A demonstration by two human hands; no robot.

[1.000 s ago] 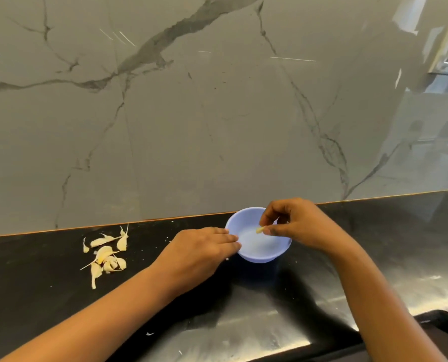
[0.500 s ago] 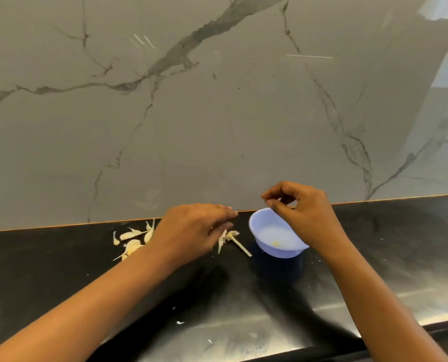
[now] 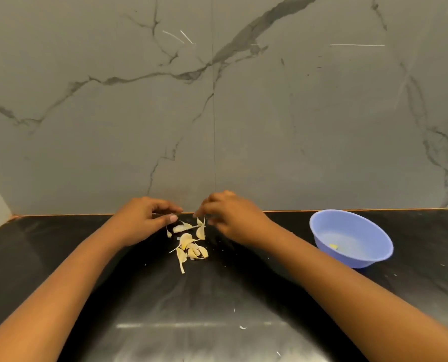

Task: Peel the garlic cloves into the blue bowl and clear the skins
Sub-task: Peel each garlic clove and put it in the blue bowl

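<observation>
Garlic cloves: loose heap on counter, well left of the blue bowl, long axes mixed. Your right hand: between heap and bowl, fingertips curled at heap's far edge, grip indeterminable. Your left hand: heap's other side, farther from bowl, thumb near forefinger, hold indeterminable.

Single head view, wide-angle, forward-down, near countertop, facing marble wall.

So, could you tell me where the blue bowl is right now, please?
In the head view, the blue bowl sits on the black counter, right of the right hand, near the wall.
</observation>
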